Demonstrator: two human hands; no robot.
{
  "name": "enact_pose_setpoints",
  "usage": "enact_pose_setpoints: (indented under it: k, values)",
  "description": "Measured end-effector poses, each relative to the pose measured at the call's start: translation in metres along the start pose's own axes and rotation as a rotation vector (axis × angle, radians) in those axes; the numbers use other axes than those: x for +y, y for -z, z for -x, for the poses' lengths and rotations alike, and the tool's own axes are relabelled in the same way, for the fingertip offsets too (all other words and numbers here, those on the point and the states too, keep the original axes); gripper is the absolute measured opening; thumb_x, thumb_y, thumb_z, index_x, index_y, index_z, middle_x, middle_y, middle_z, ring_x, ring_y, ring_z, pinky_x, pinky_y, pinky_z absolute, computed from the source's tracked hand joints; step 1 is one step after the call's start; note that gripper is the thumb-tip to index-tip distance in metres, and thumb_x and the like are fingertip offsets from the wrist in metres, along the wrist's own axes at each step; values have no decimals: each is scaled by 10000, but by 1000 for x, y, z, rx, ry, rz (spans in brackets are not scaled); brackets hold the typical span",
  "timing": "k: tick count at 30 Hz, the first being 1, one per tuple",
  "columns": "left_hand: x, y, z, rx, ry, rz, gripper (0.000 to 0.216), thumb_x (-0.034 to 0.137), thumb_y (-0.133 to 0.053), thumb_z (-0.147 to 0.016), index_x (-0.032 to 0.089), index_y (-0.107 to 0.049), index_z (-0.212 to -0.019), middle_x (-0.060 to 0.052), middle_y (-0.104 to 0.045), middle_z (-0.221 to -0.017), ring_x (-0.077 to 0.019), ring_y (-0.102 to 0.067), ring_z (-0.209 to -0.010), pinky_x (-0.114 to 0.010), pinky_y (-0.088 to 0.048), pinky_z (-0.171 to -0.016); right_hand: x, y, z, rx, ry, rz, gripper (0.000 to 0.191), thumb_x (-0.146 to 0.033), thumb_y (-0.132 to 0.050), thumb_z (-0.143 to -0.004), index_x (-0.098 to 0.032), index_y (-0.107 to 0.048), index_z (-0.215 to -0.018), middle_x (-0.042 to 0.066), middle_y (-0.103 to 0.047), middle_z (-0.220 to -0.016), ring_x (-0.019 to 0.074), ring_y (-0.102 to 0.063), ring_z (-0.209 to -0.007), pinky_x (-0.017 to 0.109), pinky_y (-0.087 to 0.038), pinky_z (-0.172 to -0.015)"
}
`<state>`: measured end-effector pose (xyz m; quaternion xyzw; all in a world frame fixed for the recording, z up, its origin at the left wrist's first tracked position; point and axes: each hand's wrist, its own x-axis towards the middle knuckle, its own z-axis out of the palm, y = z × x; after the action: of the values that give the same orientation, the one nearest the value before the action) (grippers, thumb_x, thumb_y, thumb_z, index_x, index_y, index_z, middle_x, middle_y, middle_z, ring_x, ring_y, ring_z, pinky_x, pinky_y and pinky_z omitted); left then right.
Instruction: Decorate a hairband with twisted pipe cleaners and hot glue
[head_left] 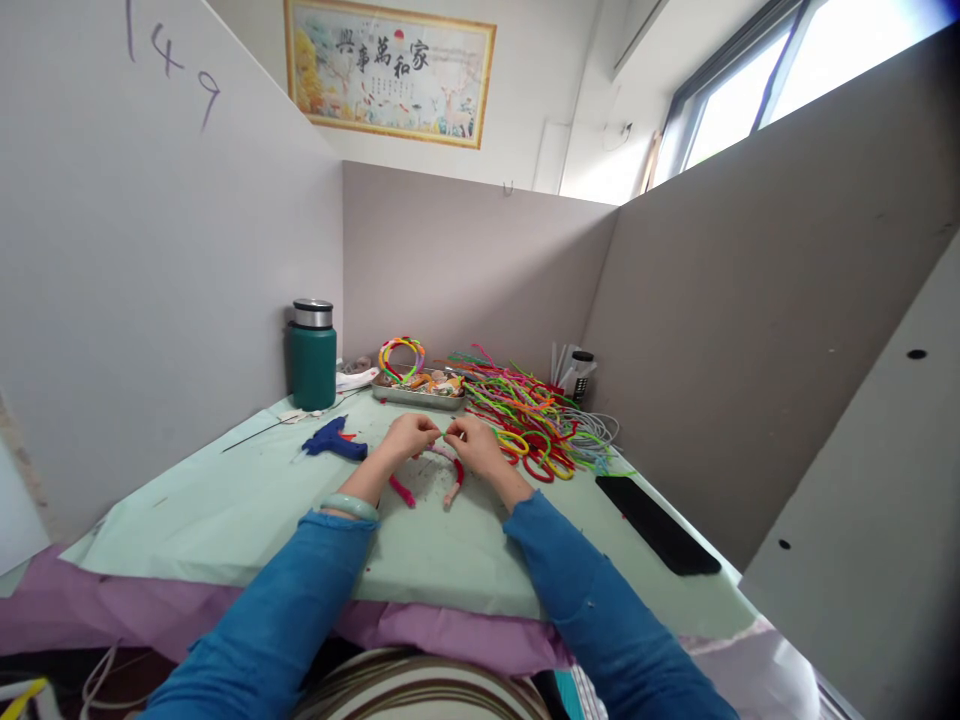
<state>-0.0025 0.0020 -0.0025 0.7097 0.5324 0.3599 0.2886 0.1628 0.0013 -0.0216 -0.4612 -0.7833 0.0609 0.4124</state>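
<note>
My left hand (411, 436) and my right hand (475, 444) meet over the middle of the table, fingertips pinched almost together. Between them shows a short bit of green pipe cleaner (442, 434); most of it is hidden by the fingers. Just below lies a curved headband (457, 470) wrapped in red and pink, its two ends pointing toward me and its top partly covered by my hands. Left of my left hand, a blue hot glue gun (335, 440) rests on its side. Several looped pipe cleaners (538, 458) in yellow, red and green lie right of my right hand.
A metal tray (420, 397) of small pieces stands at the back, a colourful wrapped ring (401, 362) on it. Beside it spreads a heap of pipe cleaners (517, 395). A green bottle (313, 355) stands left, a black phone (657, 525) lies right. Grey partitions (480, 260) enclose the table.
</note>
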Motion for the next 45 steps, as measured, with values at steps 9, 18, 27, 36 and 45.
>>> enact_pose_setpoints:
  k: [9, 18, 27, 36, 45]
  values:
    - [5, -4, 3, -95, 43, 446, 278, 373, -664, -669, 110, -585, -718, 5, -560, -545, -69, -482, -416, -211, -402, -442, -13, -6, 0, 92, -301, -671, 162, -320, -610, -650, -170, -550, -636, -48, -476, -527, 86, -405, -475, 212, -331, -465]
    - [2, -1, 1, -20, 48, 327, 294, 398, -660, -685, 114, -589, -716, 8, -561, -559, -42, -411, -374, -190, -332, -390, -12, 3, -2, 73, -194, -374, 205, -344, -536, -761, -173, -644, -796, 5, -625, -705, 115, -514, -590, 226, -399, -543]
    - [-3, -1, -3, 5, -20, 9, 170, 280, -579, -717, 133, -660, -745, 31, -523, -481, -67, -440, -384, -183, -354, -398, -9, 3, 2, 30, 36, 52, 105, -238, -583, -802, -201, -678, -828, 29, -639, -834, 141, -551, -764, 243, -388, -687]
    - [-4, 0, -5, 7, -27, 2, 210, 285, -584, -707, 138, -695, -809, 12, -583, -567, -66, -451, -424, -179, -367, -414, -10, 3, 4, 17, 11, 165, 102, -229, -561, -815, -187, -654, -801, 36, -622, -803, 139, -524, -722, 242, -349, -636]
    - [1, -6, -1, -106, 56, 359, 230, 347, -639, -702, 120, -610, -723, 42, -475, -456, -60, -419, -387, -196, -358, -422, -14, -6, -2, 143, -274, -441, 114, -264, -541, -726, -168, -563, -669, -33, -510, -557, 107, -447, -522, 227, -350, -516]
